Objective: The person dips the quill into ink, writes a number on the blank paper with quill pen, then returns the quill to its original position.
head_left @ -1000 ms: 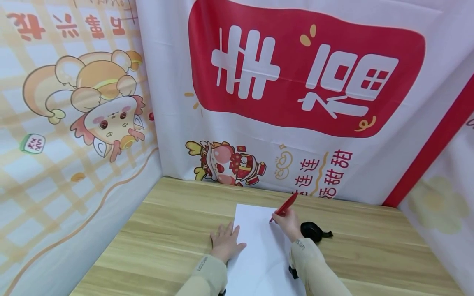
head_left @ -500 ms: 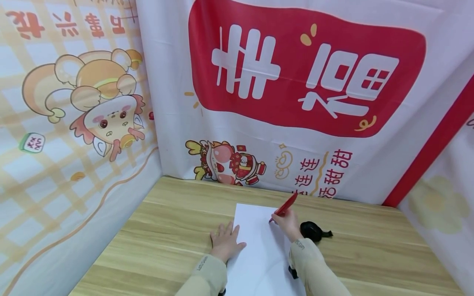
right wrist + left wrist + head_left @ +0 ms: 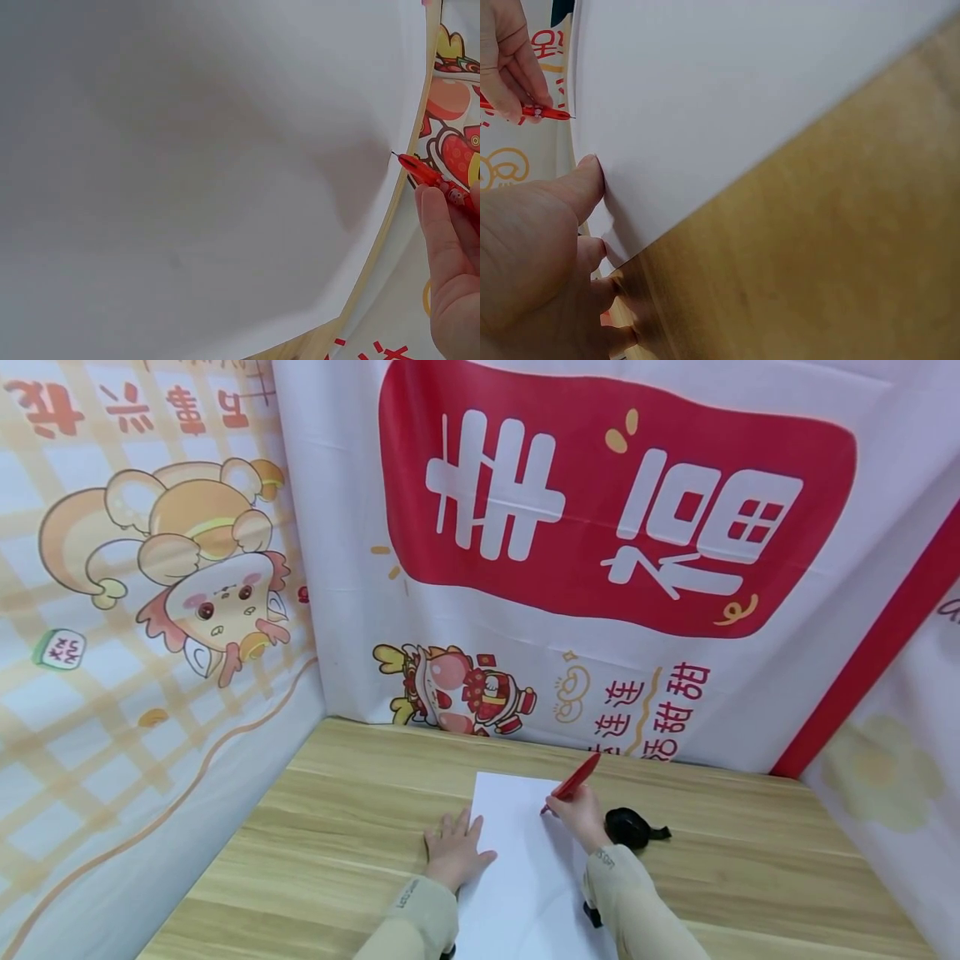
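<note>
Right hand [image 3: 581, 818]: red pen [image 3: 580, 775] pinched, best guided lightly.
Left hand [image 3: 453, 853]: spread, unclenched.
White paper [image 3: 517, 868]: best pressed flat at its edge.

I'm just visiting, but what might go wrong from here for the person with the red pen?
The paper might slip: the left hand rests partly on its edge, partly on the table.
The red pen might run onto the table, since its tip is near the paper's far right corner.
The right hand might knock the small black object lying close beside its wrist.
</note>
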Action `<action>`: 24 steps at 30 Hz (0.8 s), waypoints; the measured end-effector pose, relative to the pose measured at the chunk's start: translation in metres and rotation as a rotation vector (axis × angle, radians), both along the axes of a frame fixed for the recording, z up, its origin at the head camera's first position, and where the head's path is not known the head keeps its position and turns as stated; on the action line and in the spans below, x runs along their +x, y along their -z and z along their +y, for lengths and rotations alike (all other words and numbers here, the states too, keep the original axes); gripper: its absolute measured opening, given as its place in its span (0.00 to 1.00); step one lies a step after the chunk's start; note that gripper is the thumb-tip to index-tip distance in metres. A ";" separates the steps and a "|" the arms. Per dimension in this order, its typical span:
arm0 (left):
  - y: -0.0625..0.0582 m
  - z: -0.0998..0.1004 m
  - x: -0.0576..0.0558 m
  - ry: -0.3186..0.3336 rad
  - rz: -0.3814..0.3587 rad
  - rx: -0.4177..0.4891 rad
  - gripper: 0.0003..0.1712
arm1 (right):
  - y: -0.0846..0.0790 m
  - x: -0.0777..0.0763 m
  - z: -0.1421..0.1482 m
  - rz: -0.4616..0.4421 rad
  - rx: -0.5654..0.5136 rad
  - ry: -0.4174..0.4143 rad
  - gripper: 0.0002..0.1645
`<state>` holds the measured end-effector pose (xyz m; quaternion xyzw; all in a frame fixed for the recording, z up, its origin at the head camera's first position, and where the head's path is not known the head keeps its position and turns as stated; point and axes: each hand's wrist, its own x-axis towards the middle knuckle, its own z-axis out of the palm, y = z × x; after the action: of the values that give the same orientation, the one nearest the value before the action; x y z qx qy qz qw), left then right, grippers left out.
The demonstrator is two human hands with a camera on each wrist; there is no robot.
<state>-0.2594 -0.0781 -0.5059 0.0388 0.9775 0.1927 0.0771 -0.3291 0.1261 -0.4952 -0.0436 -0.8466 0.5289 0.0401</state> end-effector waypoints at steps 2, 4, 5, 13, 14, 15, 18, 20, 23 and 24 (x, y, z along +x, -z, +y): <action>0.000 0.000 -0.001 0.001 0.001 -0.001 0.38 | 0.001 0.001 0.000 0.007 -0.008 -0.005 0.04; 0.001 0.000 -0.001 0.003 0.001 -0.006 0.38 | 0.001 0.002 0.000 0.017 -0.016 -0.011 0.04; 0.001 0.000 -0.002 0.004 0.001 -0.010 0.38 | 0.002 0.002 0.000 0.017 -0.024 -0.011 0.04; 0.002 0.000 -0.002 0.007 0.001 -0.028 0.38 | 0.003 0.006 -0.001 0.015 -0.046 -0.032 0.04; 0.003 0.000 -0.003 0.008 0.000 -0.031 0.38 | 0.003 0.006 -0.001 0.013 -0.047 -0.035 0.04; 0.003 0.000 -0.003 0.007 0.000 -0.032 0.38 | 0.003 0.006 -0.001 0.010 -0.047 -0.036 0.05; 0.004 0.000 -0.003 0.006 0.002 -0.029 0.38 | 0.003 0.008 -0.001 0.020 -0.045 -0.048 0.05; 0.004 0.000 -0.003 0.004 0.004 -0.022 0.38 | 0.003 0.009 -0.001 0.022 -0.041 -0.054 0.05; 0.005 0.000 -0.004 0.002 0.011 -0.020 0.38 | 0.002 0.011 -0.002 0.011 -0.019 -0.054 0.06; 0.005 0.000 -0.004 0.003 0.011 -0.020 0.38 | 0.001 0.011 -0.002 0.002 -0.012 -0.053 0.07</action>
<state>-0.2629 -0.0778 -0.5112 0.0406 0.9797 0.1824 0.0727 -0.3179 0.1242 -0.4965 -0.0208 -0.8442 0.5349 0.0266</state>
